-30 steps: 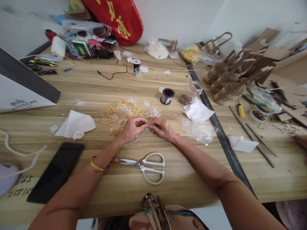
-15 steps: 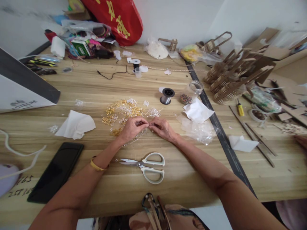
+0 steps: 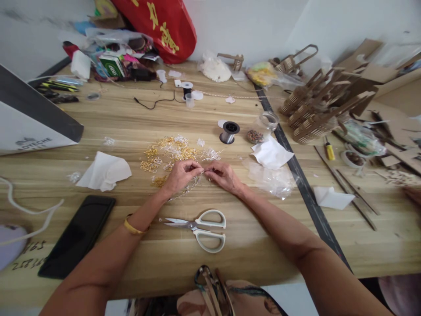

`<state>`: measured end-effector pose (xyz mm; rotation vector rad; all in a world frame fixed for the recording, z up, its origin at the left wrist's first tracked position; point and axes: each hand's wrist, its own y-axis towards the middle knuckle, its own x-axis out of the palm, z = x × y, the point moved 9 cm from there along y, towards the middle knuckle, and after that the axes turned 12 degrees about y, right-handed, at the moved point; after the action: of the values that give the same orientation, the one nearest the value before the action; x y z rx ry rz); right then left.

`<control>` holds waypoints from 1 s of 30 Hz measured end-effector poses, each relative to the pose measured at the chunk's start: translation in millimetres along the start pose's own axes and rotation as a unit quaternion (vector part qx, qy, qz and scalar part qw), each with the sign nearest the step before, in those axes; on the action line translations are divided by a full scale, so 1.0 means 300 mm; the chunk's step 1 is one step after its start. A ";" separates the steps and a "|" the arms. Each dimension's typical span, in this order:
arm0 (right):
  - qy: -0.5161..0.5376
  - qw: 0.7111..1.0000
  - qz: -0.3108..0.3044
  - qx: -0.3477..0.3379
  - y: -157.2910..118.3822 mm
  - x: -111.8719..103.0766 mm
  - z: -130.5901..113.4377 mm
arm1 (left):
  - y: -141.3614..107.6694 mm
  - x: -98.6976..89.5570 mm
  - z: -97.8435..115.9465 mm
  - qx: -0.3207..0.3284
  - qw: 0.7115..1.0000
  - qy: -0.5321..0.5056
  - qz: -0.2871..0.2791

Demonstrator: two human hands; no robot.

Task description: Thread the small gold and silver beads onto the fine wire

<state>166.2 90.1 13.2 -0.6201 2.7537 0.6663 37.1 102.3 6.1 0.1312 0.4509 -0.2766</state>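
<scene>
Nearest the person on the wooden worktop point(image 3: 250, 250) lie white-handled scissors point(image 3: 190, 225), blades pointing left, with a dark phone point(image 3: 79, 235) farther to the left. Beyond the scissors, a thin silvery chain point(image 3: 188, 189) trails across the wood beside the left hand point(image 3: 180, 177), its upper end running up to that hand's fingertips. The left grip pinches the chain there. The right hand point(image 3: 224, 176) meets it almost tip to tip, thumb and finger drawn together (whether its grip has hold of anything is too small to tell). Just past the hands spreads a pile of gold and silver findings point(image 3: 171, 149). Farther back stand a wire spool point(image 3: 227, 132) and, to its right, a clear jar point(image 3: 270, 120); at the far edge, a red bag point(image 3: 167, 33) rests against the wall.
</scene>
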 end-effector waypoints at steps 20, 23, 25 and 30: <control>0.018 0.999 0.031 -0.009 0.000 -0.008 -0.028 | -0.014 0.020 0.029 0.015 1.000 -0.002 -0.005; 0.008 0.999 0.030 -0.008 -0.001 -0.008 -0.024 | -0.017 0.021 0.032 0.017 1.000 0.000 -0.002; 0.005 1.000 0.029 -0.008 -0.001 -0.007 -0.023 | -0.018 0.020 0.034 0.024 1.000 0.006 0.001; 0.017 0.999 0.019 0.019 0.000 -0.002 -0.013 | -0.016 0.019 0.029 0.027 1.000 -0.004 0.004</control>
<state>166.1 88.5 16.8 -0.5777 2.8097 0.6164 44.1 94.6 11.0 0.1851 0.4352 -0.2813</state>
